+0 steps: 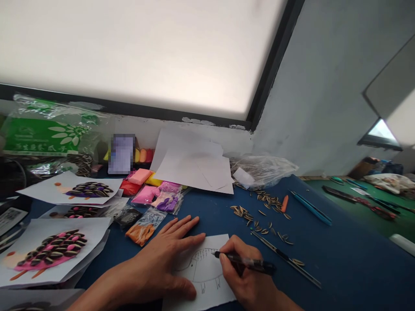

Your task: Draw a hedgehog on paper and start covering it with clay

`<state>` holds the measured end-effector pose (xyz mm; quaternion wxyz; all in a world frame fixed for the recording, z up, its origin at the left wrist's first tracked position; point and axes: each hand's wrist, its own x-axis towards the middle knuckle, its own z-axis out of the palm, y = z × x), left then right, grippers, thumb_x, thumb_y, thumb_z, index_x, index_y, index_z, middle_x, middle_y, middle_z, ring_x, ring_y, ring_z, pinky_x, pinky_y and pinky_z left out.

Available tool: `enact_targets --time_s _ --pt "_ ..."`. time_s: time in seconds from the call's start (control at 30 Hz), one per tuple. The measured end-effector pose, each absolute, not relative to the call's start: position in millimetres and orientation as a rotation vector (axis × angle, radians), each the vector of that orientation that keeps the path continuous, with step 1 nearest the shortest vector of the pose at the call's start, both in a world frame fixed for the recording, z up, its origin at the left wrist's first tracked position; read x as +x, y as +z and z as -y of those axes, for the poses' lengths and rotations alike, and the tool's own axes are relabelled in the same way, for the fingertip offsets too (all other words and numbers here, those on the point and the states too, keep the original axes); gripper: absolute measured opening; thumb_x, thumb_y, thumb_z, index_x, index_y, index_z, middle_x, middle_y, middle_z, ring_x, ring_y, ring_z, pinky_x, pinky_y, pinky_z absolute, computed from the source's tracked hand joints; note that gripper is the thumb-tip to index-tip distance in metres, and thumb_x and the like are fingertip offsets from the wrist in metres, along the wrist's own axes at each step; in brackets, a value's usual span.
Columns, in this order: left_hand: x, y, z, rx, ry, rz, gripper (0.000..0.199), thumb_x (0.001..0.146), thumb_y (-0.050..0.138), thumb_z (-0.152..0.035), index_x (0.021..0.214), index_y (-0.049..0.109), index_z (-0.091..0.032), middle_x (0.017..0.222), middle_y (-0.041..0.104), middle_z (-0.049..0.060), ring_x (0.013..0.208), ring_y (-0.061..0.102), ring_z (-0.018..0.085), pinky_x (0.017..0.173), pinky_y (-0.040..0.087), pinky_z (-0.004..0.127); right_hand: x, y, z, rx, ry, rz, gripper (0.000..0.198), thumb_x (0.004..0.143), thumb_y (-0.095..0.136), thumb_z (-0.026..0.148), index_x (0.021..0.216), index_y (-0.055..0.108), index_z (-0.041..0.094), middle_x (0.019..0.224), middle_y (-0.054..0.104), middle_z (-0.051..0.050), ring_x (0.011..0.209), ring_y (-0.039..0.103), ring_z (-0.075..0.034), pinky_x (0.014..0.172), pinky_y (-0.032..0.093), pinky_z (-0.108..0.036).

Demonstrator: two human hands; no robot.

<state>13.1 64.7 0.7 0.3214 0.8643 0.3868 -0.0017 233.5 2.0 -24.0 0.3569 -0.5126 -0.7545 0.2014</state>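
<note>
My right hand [244, 270] grips a black pen [249, 262], its tip touching a white sheet of paper [212, 298]. On that sheet is a line drawing of a hedgehog [207, 270], with short strokes along its back and small legs below. My left hand [162, 259] lies spread over the left side of the sheet, fingers apart, hiding part of the drawing. Just beyond its fingertips rests a clear bag of orange clay [141, 233]. Sunflower seeds [241, 212] lie scattered on the blue tabletop [311, 259] beyond my right hand.
Finished seed-and-clay hedgehog pictures [53, 250] are stacked at left. Bags of coloured clay [145, 194], blank paper [197, 168], a phone [121, 154] and a green seed bag [48, 131] stand toward the wall. Blue tweezers [311, 208] and a thin metal tool [287, 259] lie at right.
</note>
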Motion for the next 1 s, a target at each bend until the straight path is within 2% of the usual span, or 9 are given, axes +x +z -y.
enact_targets --time_s 0.33,1.0 --pt "12.4 -1.1 -64.4 2.303 0.023 -1.005 0.093 0.067 0.086 -0.048 0.148 0.041 -0.035 0.162 0.013 0.006 0.148 0.009 0.039 0.116 0.018 0.062 233.3 -25.2 -2.8 -1.347 0.582 1.966 0.019 0.092 0.046 0.025 0.075 0.053 0.021 0.061 0.055 0.002 0.051 0.051 -0.013 0.051 0.04 -0.023" --pt "13.6 2.9 -63.5 2.294 -0.035 -1.019 0.093 0.07 0.085 -0.048 0.149 0.039 -0.034 0.163 0.01 0.006 0.149 0.007 0.036 0.117 0.014 0.061 233.6 -23.9 -1.6 -1.348 0.555 2.017 0.018 0.091 0.044 0.023 0.075 0.053 0.021 0.06 0.054 0.002 0.05 0.05 -0.013 0.051 0.038 -0.024"
